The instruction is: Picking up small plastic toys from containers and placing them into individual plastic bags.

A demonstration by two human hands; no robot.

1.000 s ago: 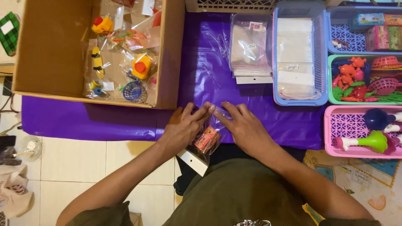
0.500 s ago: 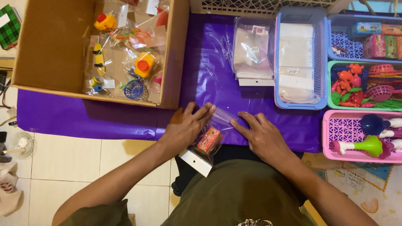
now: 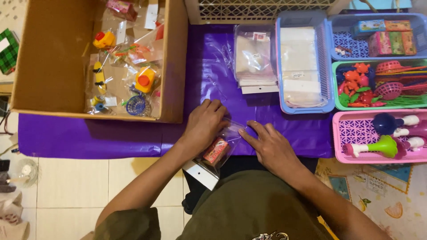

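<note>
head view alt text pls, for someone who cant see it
Two bare hands, left hand and right hand, press a clear plastic bag holding a small red box at the near edge of a purple-covered table. A cardboard box of bagged toys sits to the left, baskets of small toys to the right.

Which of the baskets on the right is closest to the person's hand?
The pink basket at the bottom, holding the green toy. It sits just beside the right hand; the green basket and blue baskets lie farther up the table.

Purple tablecloth (image 3: 111, 135), pink basket (image 3: 356, 133)
</note>
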